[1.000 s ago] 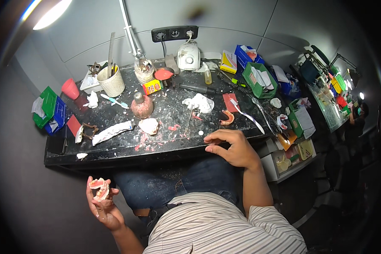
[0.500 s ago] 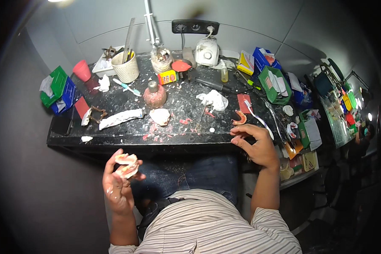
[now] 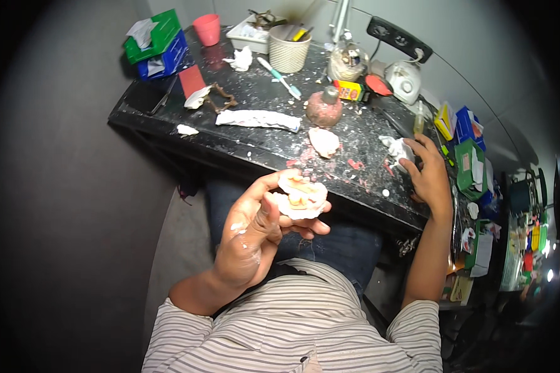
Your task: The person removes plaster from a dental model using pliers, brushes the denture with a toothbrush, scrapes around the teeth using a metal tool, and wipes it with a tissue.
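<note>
My left hand (image 3: 252, 230) is closed around a pale plaster dental cast (image 3: 302, 196) with pinkish patches, held up in front of the table edge. White smears mark this hand. Over the right part of the table reaches my right hand (image 3: 430, 177), its fingers apart and curved. Its thumb is beside a crumpled white tissue (image 3: 397, 149), and its fingertips are near a small bottle of yellowish liquid (image 3: 419, 119). I cannot tell whether they touch either one. A whitish plaster lump (image 3: 323, 142) lies between the hands, in front of a pink-stained round burner (image 3: 325, 107).
The black table (image 3: 255, 144) is strewn with pink and white scraps. On it lie a rolled white tube (image 3: 258, 119), a toothbrush (image 3: 280, 79) and a metal articulator (image 3: 221, 99). A woven cup (image 3: 289, 51) of tools stands behind. Green and blue bins (image 3: 470, 161) line the right.
My view has turned left. My left hand has raised the cast toward the middle. My right hand has gone from the table's front edge to beside the crumpled tissue.
</note>
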`<state>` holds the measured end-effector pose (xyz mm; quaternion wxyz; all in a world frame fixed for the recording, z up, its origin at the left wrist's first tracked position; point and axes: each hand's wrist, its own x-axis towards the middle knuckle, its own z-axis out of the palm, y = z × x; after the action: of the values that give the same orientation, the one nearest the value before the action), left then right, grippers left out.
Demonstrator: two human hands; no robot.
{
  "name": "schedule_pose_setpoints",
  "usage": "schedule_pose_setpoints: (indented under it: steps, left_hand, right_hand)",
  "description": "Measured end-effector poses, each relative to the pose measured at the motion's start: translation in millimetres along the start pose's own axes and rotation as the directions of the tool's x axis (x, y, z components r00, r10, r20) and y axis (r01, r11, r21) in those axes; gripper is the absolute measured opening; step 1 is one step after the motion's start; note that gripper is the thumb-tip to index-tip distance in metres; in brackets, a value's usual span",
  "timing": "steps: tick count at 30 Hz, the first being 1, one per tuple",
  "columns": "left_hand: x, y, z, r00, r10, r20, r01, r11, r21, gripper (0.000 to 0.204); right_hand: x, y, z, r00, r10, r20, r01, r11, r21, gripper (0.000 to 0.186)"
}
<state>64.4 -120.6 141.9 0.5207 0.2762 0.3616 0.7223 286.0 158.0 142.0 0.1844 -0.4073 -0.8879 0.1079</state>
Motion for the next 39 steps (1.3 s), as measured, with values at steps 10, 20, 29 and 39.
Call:
schedule_pose_setpoints:
  steps: [10,20,29,39]
  left_hand:
    - [-7,8,-4,0.999,-0.003,0.046,0.003,1.0,-0.004,0.088]
    - [-7,9,0,0.998,-0.005,0.069,0.006,1.0,-0.017,0.093]
    - [-8,0,-7,0.993,-0.108,0.047,0.114,0.982,-0.152,0.081]
    - [-6,-14,1,0.944,-0.256,0.206,0.314,0.89,-0.332,0.077]
  right_hand:
    - [-18,6,24,0.997,0.014,-0.078,-0.014,1.0,-0.01,0.044]
    - [-24,4,15,0.994,0.044,-0.099,-0.039,0.998,0.047,0.041]
    - [-28,0,14,0.996,0.01,-0.084,-0.005,0.999,0.054,0.039]
    - [-65,-77,13,0.951,-0.227,-0.209,0.307,0.759,0.574,0.056]
